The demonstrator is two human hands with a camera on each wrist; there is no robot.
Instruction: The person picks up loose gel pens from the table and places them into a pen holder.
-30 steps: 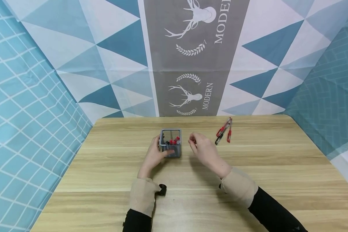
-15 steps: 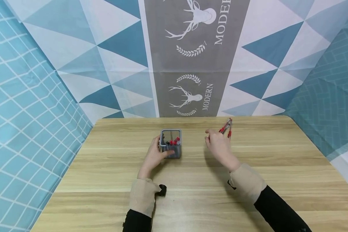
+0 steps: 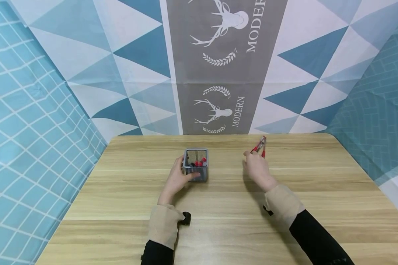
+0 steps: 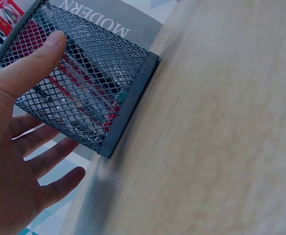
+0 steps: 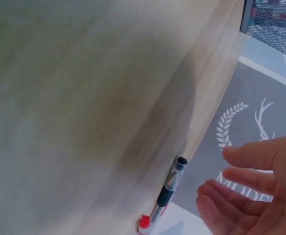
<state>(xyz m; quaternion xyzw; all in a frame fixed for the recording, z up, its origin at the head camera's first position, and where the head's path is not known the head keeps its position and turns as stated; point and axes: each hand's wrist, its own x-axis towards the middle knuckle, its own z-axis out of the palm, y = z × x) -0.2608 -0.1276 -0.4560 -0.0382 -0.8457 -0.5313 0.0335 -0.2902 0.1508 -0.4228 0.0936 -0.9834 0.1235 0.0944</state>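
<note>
My left hand [image 3: 174, 179] holds a dark metal mesh pen holder [image 3: 199, 176], its thumb lying across the mesh wall and its fingers around the far side. Several pens [image 3: 199, 163] with red and black ends stand in the holder. To the right, my right hand [image 3: 257, 170] hovers at a small group of red and black pens [image 3: 263, 151] lying on the table, partly hiding them. In the right wrist view its loosely bent fingers [image 5: 246, 174] hold nothing, with a clear pen with a black grip [image 5: 165, 195] and a red pen end [image 5: 144, 222] close by.
The wooden table [image 3: 225, 228] ends at a patterned wall cloth [image 3: 215, 70] just behind the pens. Blue cloths hang at the left [image 3: 26, 147] and right [image 3: 371, 106] sides.
My right hand has moved right, from beside the pen holder to the pens on the table, and now covers part of them. My left hand and the holder stay in place.
</note>
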